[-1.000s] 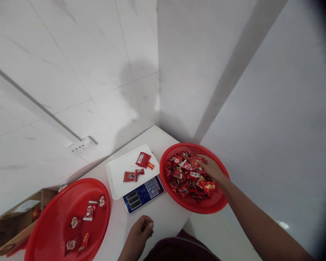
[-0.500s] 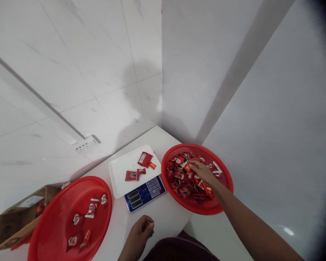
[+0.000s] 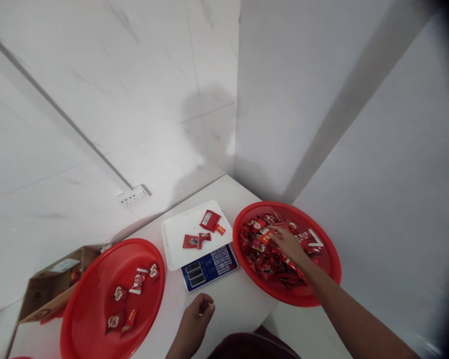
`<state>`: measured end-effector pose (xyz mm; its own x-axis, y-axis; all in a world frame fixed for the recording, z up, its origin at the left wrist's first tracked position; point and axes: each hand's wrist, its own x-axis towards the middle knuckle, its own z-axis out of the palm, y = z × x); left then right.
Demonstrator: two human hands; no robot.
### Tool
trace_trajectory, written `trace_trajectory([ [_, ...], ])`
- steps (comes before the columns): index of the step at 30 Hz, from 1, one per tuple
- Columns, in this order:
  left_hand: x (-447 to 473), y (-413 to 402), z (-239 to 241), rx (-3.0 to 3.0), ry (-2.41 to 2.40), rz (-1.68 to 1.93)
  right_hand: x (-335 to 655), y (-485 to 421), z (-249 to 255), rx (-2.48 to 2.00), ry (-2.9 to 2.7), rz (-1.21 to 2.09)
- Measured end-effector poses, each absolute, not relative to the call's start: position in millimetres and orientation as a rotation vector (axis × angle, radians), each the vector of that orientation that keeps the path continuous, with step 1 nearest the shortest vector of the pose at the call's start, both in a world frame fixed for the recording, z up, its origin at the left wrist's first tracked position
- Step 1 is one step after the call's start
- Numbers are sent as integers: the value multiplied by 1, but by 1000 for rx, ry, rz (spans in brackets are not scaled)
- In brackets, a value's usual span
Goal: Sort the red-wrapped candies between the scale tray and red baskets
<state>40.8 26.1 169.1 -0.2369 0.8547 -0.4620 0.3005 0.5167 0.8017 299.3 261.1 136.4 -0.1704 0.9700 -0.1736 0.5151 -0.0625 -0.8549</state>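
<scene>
Right hand [image 3: 289,243] outstretched (left hand [image 3: 196,319] curled)

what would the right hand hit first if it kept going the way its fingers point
The right hand points up-left over the full red basket, so probably the packets just beyond its fingertips, then the basket's rim; height is unclear.

Small packing or weighing station, shop back room style, sweets sorted by weight.

White bench [image 3: 232,299] pushed into a corner of plain white marble-look tiled walls [image 3: 134,99], wall socket [image 3: 133,195] just above bench level. Digital scale [image 3: 202,244] with blue keypad and white pan in the middle, a few red packets [image 3: 204,232] on the pan. Red mesh basket [image 3: 324,289] on the right heaped with wrapped sweets [image 3: 265,249], second red basket [image 3: 82,309] on the left with only a few pieces. Open cardboard box [image 3: 41,294] at far left edge. No home furniture, no shop shelves or display in view; bare, utilitarian room.
</scene>
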Motion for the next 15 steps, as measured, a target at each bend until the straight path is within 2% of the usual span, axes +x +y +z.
trace_trajectory([
  [4, 1, 26, 163, 1208, 2318, 808, 293, 264, 116, -1484, -1917, 837],
  [7, -37, 20, 155, 1257, 2635, 701, 284, 261, 100, -1380, -2080, 669],
  [15, -51, -46, 145, 813, 2377, 529, 271, 253, 82, -1438, -2201, 669],
])
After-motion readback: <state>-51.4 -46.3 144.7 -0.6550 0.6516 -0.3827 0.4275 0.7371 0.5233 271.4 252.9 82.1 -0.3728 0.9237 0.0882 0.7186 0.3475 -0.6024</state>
